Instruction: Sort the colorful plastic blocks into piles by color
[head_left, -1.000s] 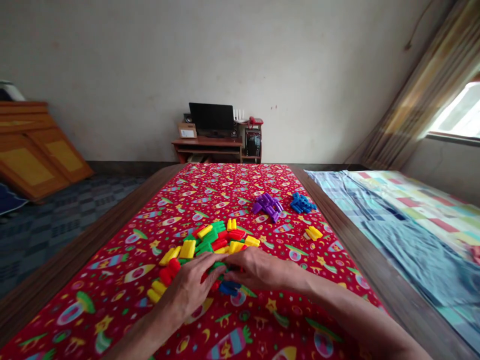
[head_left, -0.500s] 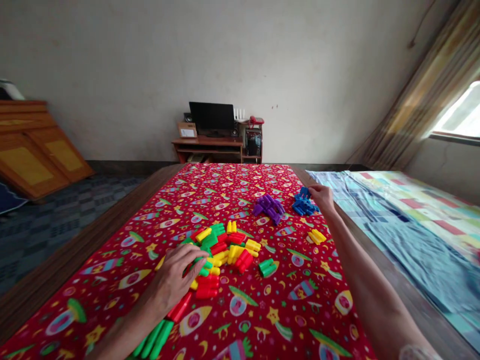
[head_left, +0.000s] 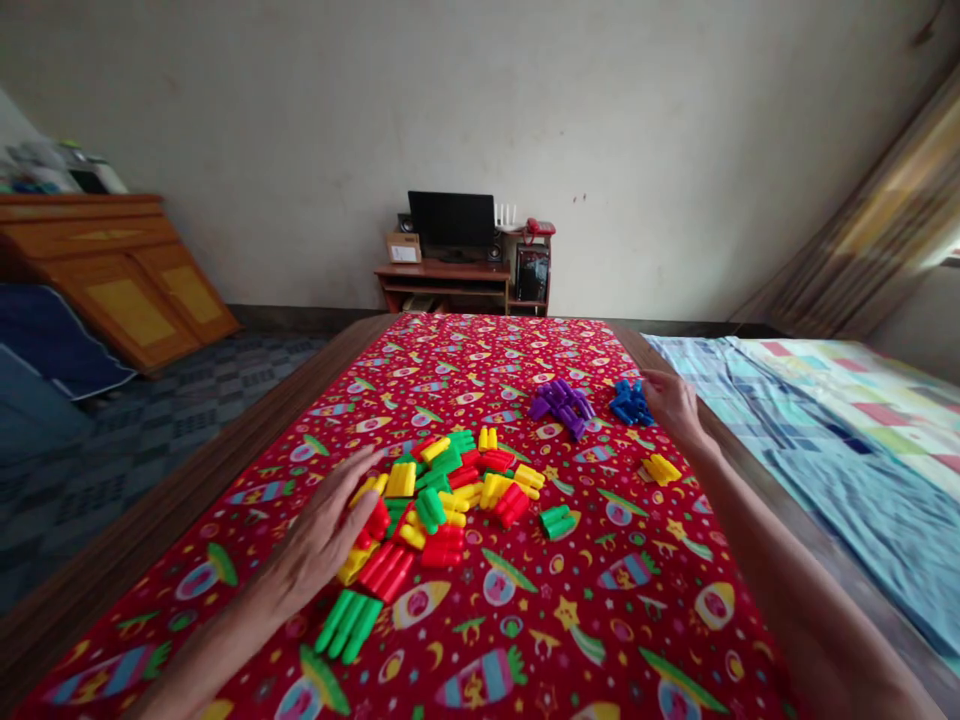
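Blue blocks (head_left: pixel 631 404) lie on the red cloth (head_left: pixel 517 645) beside the right hand (head_left: pixel 675 405); whether its fingers grip cannot be told. Light fingertips would suit the loose pile. The left hand (head_left: pixel 322 532), thumb and fingers apart, borders mixed blocks (head_left: pixel 431 509).

Block heap (head_left: pixel 431 508) on the tablecloth (head_left: pixel 540 640), before and left of two block clusters (head_left: pixel 561 405), a desk (head_left: pixel 442 271) farther behind.

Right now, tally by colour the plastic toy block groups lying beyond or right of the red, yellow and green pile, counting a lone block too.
Purple pile: 1
Blue pile: 1
Yellow group: 1
Lone green block: 1
Total: 4
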